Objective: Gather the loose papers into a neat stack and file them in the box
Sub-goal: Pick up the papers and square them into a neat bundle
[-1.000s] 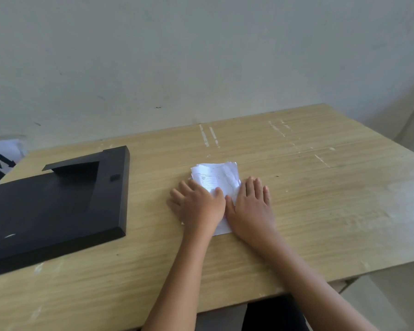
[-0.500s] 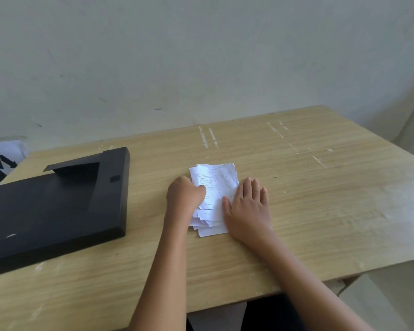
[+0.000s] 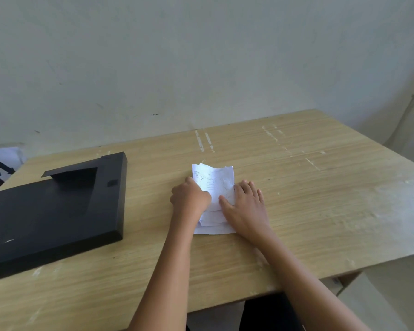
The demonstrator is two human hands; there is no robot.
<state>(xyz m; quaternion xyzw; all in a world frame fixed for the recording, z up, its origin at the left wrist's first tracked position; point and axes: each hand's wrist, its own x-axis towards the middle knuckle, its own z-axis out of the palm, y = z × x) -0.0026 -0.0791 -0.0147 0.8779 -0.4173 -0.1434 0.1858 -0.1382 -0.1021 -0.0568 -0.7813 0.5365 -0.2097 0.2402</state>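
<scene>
A small stack of white papers point(image 3: 214, 185) lies in the middle of the wooden table point(image 3: 320, 199), its sheets slightly offset at the near end. My left hand point(image 3: 190, 198) sits at the stack's left edge with its fingers curled around that edge. My right hand point(image 3: 245, 206) lies flat with straight fingers pressing on the stack's right side. The black box point(image 3: 58, 211) lies on the table to the left, about a hand's width from my left hand, with a raised flap at its far end.
A pale wall runs behind the table. A white sheet with black arrows point(image 3: 0, 168) shows beyond the table's far left corner. The table's near edge is close to my body, and its right edge drops off past the right hand.
My left hand slid off the top of the papers to their left edge and curled its fingers. The near ends of the lower sheets came into sight. My right hand stayed flat.
</scene>
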